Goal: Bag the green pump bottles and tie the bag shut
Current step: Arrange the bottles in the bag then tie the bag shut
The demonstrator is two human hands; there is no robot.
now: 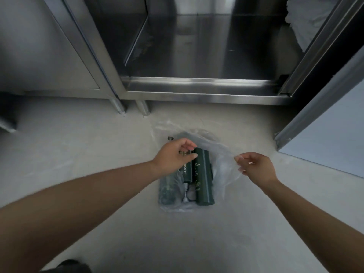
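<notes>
the green pump bottles (203, 178) are laid side by side in the clear plastic bag (222, 154) on the floor (118, 146) at frame centre. the bag's right edge is pinched by the right hand (258, 167). the left hand (173, 154) is curled over the bottles' upper ends; what is gripped cannot be told.

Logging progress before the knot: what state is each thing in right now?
plastic bag: untied, mouth open, on floor
green pump bottles: lying flat in the bag
right hand: pinches the bag's edge
left hand: fingers curled at bottle tops, grip unclear
steel cabinet: open
</notes>
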